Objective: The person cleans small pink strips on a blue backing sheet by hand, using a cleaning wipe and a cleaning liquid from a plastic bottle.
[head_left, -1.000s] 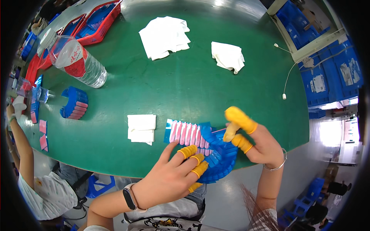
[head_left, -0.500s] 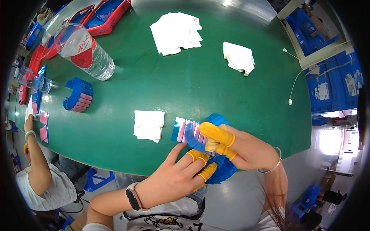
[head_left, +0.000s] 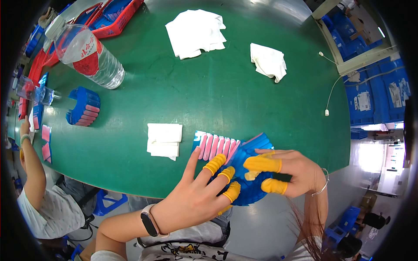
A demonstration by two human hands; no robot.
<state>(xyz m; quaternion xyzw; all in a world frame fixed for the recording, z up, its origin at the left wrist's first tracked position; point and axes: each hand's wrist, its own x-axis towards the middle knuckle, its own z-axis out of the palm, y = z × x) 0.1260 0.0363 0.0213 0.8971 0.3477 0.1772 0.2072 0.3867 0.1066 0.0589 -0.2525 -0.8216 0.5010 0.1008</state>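
A row of slim pink-handled pieces (head_left: pixel 214 147) lies in a blue-and-clear plastic strip near the table's front edge. The rest of the strip, a fan of blue plastic segments (head_left: pixel 257 145), curves to the right and down past the edge. My left hand (head_left: pixel 202 187), with yellow finger covers, is closed on the strip's near side; its bare index fingertip touches the leftmost pink piece. Over the blue segments lies my right hand (head_left: pixel 289 172), its yellow-covered fingers stretched out and the thumb apart from them. The segments under both hands are partly hidden.
To the left are a folded white cloth (head_left: pixel 164 140), a curled blue strip with pink pieces (head_left: pixel 85 108) and a clear bottle (head_left: pixel 93 58). More white cloths (head_left: pixel 196 34) lie farther back. Red baskets (head_left: pixel 114 27) stand far left, near another person's arm (head_left: pixel 35 167).
My right hand has moved right and opened from its pinch. The blue strip now spreads out rightward, uncovering more of the pink row. My left hand stays almost in place.
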